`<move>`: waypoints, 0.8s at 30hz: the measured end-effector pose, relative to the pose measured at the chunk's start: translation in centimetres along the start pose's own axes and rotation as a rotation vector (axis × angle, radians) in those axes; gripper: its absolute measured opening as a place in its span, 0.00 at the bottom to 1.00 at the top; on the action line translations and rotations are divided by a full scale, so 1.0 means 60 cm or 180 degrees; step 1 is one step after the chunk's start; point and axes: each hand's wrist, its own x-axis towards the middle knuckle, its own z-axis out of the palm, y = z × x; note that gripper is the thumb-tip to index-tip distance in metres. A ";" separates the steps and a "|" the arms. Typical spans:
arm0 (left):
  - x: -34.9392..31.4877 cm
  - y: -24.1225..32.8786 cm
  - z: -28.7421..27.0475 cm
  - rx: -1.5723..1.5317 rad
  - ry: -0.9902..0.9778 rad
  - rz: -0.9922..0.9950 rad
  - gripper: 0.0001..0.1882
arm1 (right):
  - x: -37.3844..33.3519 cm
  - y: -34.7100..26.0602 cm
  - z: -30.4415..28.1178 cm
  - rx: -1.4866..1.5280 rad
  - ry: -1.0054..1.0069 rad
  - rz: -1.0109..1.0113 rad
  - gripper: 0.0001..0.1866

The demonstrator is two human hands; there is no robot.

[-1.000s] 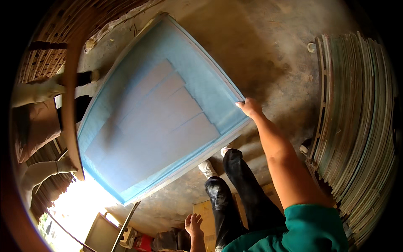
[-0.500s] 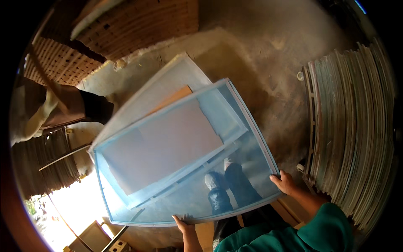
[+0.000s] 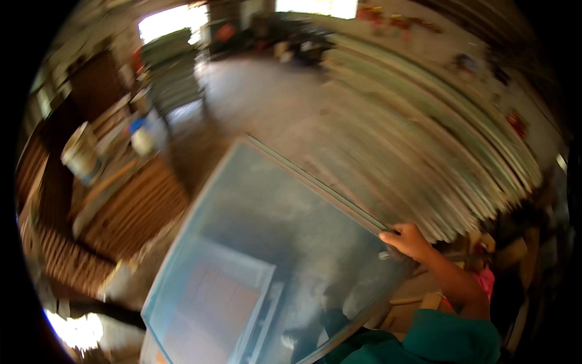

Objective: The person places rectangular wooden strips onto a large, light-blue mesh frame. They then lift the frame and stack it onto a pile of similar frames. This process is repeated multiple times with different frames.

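A large framed mesh screen (image 3: 297, 209), bluish and see-through, is tilted across the middle of the view. My right hand (image 3: 408, 241) grips its right-hand edge, with the thumb over the rim and the other fingers partly hidden. Through the mesh a pinkish-brown rectangular sheet (image 3: 212, 309) and a pale frame around it show dimly. Also visible through it are my legs and a shoe, blurred. The screen's lower part runs out of the picture, and my left hand is not visible.
Long stacked frames or boards (image 3: 412, 139) fan out beyond the screen at the right. At left stand brick-like brown stacks (image 3: 136, 206) with a white bucket (image 3: 82, 151) on top. Farther back is a stack of pale greenish panels (image 3: 173, 73) on legs.
The view has swung to the right and up toward the room. The screen now sits lower, steeply tilted, still in my right hand. My left hand has left the picture.
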 end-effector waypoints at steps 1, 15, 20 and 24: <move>0.040 -0.004 0.022 0.0094 0.0108 -0.0157 0.27 | -0.022 -0.005 -0.066 0.0028 0.0276 -0.0139 0.16; 0.586 -0.189 0.806 0.2797 -0.1378 0.1045 0.21 | -0.288 0.135 -0.730 0.1378 0.3800 -0.0499 0.17; 0.712 -0.357 1.174 0.3033 -0.2335 0.0924 0.31 | -0.281 0.184 -1.068 0.1292 0.4046 -0.0365 0.16; 0.790 -0.367 1.213 0.3183 -0.2651 0.0670 0.25 | -0.198 0.168 -1.143 -0.0949 0.4967 0.0269 0.25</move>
